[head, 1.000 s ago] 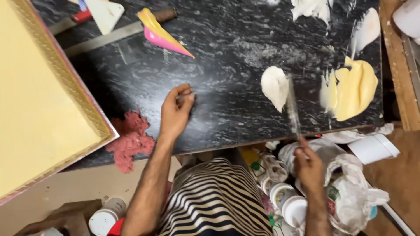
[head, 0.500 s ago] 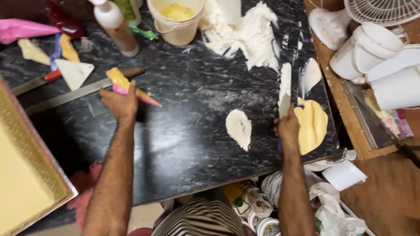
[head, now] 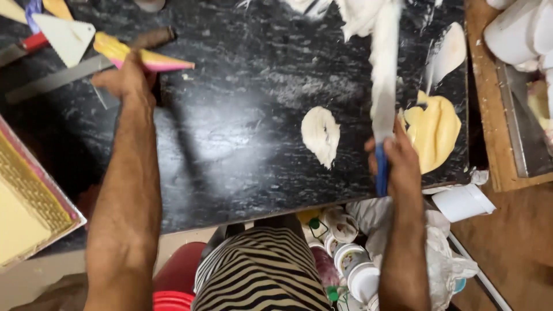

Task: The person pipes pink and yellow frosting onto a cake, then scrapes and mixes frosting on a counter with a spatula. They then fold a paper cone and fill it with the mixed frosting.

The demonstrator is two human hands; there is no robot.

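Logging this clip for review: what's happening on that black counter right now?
A person stands over a black marble-look counter. The right hand grips the blue handle of a long palette knife whose blade is coated in white cream. The left hand is closed on a yellow-and-pink piping bag at the counter's far left. A white cream dollop and a yellow cream patch lie on the counter beside the knife.

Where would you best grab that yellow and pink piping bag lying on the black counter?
Probably the fat yellow end of the yellow and pink piping bag, coming from the near side, where the left hand already is. It lies flat with its narrow pink tip pointing right; the wider end gives more to hold.
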